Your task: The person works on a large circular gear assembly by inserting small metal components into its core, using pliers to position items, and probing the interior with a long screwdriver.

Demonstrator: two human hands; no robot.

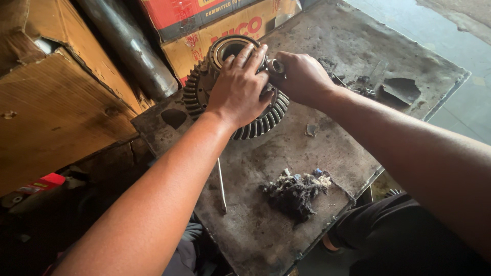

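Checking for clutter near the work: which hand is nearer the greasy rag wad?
Right. The right hand, at the gear's side, is slightly nearer the rag wad; the left hand lies atop the gear.

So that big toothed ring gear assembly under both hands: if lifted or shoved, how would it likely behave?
The ring gear assembly looks like solid metal with thick teeth, so probably heavy and rigid. Its surface and the metal table look grimy, perhaps oily, so it may be slippery; the left hand lies flat on top and the right hand grips its side. Lying flat, it seems unlikely to roll.
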